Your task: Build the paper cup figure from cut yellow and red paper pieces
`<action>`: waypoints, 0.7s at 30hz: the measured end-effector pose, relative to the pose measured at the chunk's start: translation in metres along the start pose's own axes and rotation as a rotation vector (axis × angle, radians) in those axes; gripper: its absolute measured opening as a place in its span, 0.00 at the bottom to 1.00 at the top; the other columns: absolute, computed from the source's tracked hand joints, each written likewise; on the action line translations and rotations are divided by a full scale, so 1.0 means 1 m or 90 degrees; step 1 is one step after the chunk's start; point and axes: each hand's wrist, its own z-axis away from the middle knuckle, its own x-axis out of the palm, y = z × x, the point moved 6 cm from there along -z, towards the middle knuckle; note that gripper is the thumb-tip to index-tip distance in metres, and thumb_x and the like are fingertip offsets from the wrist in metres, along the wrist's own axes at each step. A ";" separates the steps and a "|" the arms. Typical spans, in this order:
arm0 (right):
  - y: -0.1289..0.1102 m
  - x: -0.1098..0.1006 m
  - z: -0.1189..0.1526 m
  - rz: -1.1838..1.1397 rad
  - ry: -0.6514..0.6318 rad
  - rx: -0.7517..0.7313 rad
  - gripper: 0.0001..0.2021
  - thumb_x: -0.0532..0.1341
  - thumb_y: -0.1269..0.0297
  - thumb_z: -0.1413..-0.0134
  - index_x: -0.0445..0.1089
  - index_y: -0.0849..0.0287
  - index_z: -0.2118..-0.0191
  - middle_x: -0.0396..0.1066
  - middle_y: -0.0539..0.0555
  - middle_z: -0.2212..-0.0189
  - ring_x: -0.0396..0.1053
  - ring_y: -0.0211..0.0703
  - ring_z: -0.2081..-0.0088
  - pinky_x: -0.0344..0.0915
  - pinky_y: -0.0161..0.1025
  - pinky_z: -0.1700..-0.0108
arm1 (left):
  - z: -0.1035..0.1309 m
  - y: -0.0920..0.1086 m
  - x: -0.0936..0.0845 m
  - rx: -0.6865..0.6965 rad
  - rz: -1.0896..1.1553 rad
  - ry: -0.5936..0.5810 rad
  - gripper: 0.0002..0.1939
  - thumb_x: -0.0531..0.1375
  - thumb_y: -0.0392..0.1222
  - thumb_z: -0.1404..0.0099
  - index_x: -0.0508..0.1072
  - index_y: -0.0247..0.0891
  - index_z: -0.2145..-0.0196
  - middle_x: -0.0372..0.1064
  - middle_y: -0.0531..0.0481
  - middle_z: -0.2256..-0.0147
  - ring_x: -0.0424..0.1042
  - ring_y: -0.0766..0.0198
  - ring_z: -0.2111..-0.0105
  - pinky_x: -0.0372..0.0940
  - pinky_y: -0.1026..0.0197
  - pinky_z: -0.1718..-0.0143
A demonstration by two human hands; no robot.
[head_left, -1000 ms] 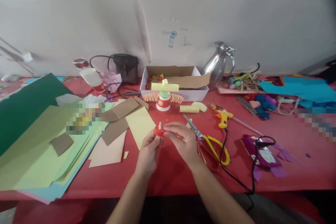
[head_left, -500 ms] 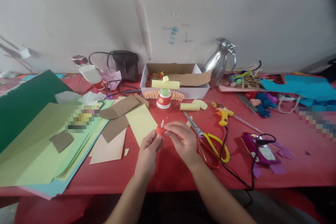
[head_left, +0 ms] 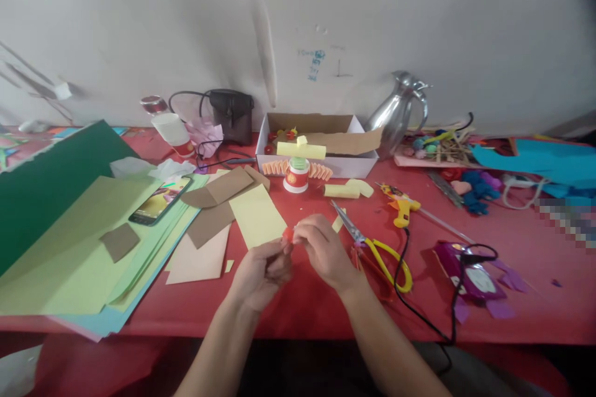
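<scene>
My left hand (head_left: 267,270) pinches a small red-orange piece (head_left: 288,234) between thumb and fingertips, above the front part of the table. The fingers of my right hand (head_left: 321,248) are bent together against the right side of that piece. A speck of white shows where the fingertips meet; most of it is hidden. Behind the hands stands a red-and-white paper cup (head_left: 296,181) with folded orange paper strips at both sides and a yellow paper roll (head_left: 302,150) above it. Scissors (head_left: 372,249) with yellow handles lie right of my right hand.
A yellow glue gun (head_left: 401,208) with a black cord lies at right, near a purple packet (head_left: 468,273). Left are paper sheets (head_left: 60,248) with a phone (head_left: 161,201) on them. A white box (head_left: 321,165), steel jug (head_left: 395,115) and black bag (head_left: 231,116) stand behind.
The red piece has been turned in my fingers; its white stub, upright before, is now mostly hidden. My left hand has rolled over, and the whole view has shifted slightly.
</scene>
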 end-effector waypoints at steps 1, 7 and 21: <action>0.002 0.003 0.000 0.005 -0.007 0.008 0.08 0.54 0.71 0.35 0.68 0.53 0.64 0.69 0.54 0.66 0.67 0.44 0.62 0.67 0.43 0.58 | 0.001 -0.002 0.001 -0.012 0.023 -0.006 0.09 0.59 0.38 0.41 0.67 0.35 0.78 0.40 0.61 0.87 0.38 0.74 0.84 0.42 0.66 0.81; 0.006 0.008 0.003 -0.071 0.078 0.084 0.08 0.51 0.70 0.34 0.61 0.54 0.65 0.64 0.52 0.67 0.65 0.42 0.63 0.65 0.41 0.59 | 0.006 -0.003 0.007 0.066 0.026 0.022 0.08 0.61 0.41 0.40 0.69 0.35 0.74 0.44 0.60 0.87 0.40 0.73 0.84 0.43 0.66 0.80; 0.011 0.000 0.001 -0.135 0.146 0.281 0.12 0.51 0.59 0.32 0.62 0.54 0.67 0.68 0.48 0.75 0.67 0.38 0.73 0.63 0.36 0.68 | 0.021 -0.005 -0.013 0.195 -0.092 0.128 0.13 0.66 0.44 0.43 0.68 0.36 0.76 0.55 0.57 0.81 0.49 0.73 0.80 0.46 0.66 0.77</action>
